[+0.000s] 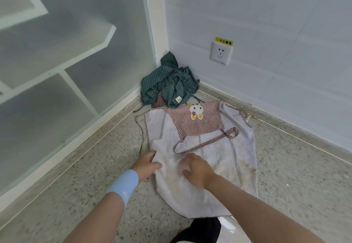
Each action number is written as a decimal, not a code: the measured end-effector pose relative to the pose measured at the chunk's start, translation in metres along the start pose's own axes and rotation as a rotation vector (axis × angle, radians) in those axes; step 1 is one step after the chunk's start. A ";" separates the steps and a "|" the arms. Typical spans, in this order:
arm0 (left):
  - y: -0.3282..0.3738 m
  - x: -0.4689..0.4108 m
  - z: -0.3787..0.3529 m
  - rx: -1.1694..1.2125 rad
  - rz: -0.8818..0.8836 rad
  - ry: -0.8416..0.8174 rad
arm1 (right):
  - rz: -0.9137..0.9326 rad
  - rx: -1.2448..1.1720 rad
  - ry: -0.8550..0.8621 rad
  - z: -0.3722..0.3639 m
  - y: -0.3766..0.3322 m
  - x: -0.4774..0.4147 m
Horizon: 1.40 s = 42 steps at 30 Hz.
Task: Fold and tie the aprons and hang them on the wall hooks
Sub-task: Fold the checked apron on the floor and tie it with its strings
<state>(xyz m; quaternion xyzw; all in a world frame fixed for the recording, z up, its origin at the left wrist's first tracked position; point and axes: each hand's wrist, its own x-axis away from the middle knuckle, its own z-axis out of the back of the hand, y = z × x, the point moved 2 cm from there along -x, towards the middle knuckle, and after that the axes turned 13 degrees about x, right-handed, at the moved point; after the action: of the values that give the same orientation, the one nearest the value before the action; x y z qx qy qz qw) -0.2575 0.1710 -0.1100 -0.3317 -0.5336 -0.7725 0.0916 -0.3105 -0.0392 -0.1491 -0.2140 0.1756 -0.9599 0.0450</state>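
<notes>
Folding barely begun: first apron flat, second in a heap

Lying spread on the terrazzo floor point(295, 166), the white apron point(219, 147) sits directly under both hands, its checked bib point(196, 120) turned down onto the body beyond the fingers. The neck strap point(205, 141) trails loose just past the right hand. The left hand point(147, 163), with a blue wristband point(124, 183), grips the cloth's near left edge. The right hand point(196, 168) is curled into the middle of the fabric and seems to bunch it.

As I judge it, only the bib is folded so far; the side folds, the tying and the hanging are all left. Farther beyond the hands, in the corner, the green striped apron point(171, 86) is crumpled and untouched.

No wall hooks are in view. The left fingertips are hidden under the cloth, so the grip is partly a guess. A dark shape below the hands covers the apron's near hem. One waist tie runs off left of the left hand; the other is hard to trace.
</notes>
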 end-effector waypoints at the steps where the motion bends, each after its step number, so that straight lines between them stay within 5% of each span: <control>1: 0.012 -0.001 -0.012 0.024 -0.043 -0.031 | -0.078 -0.229 0.029 0.014 0.001 0.000; 4: 0.041 -0.003 -0.051 -0.080 -0.101 -0.146 | -0.292 -0.759 0.059 0.051 0.003 -0.007; 10: 0.053 -0.018 -0.119 -0.319 0.219 -0.493 | -0.432 -0.384 0.037 0.061 0.052 -0.011; 13: 0.049 -0.027 -0.121 -0.439 0.210 -0.550 | -0.537 -0.211 0.020 0.047 0.076 -0.006; 18: 0.046 -0.062 -0.096 -0.683 -0.013 -0.294 | -0.498 0.146 0.038 0.034 0.085 -0.012; 22: 0.050 -0.098 -0.071 -0.662 -0.073 -0.043 | -0.128 0.333 0.255 0.053 0.053 -0.043; 27: 0.053 -0.137 -0.034 -0.612 -0.014 0.227 | 0.161 0.448 0.075 0.051 0.025 -0.099; 33: 0.042 -0.178 0.005 -0.791 0.115 0.108 | 0.007 0.572 -0.010 0.045 0.032 -0.139; 39: 0.043 -0.189 0.003 -0.963 0.100 0.222 | -0.034 0.641 0.052 0.050 0.018 -0.167; 42: 0.054 -0.186 0.002 -0.832 -0.034 0.137 | 0.036 0.569 0.136 0.051 0.008 -0.179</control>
<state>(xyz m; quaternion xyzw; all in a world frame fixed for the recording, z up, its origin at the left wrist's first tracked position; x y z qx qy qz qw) -0.0881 0.1113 -0.1821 -0.2793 -0.1744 -0.9438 -0.0277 -0.1268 -0.0339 -0.1798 -0.1250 -0.0943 -0.9817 0.1084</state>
